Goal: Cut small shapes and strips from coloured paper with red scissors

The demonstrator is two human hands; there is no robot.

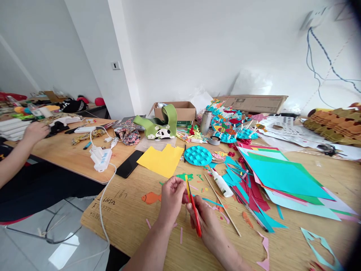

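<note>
My right hand is wrapped around red-handled scissors, whose blades point away from me. Against the blades shows a small yellow paper strip, pinched by the fingertips of my left hand; part of it is hidden by the fingers. Just beyond lies a green paper fish, and to the left an orange paper fish partly covered by my left hand. A yellow paper sheet with a notched edge rests farther back. Right of my hands are a white glue bottle and a thin wooden stick.
A blue woven paper disc, a black phone and a white power strip lie behind. Coloured paper sheets are stacked at right, with scraps around. A co-worker's hand is at the far left table.
</note>
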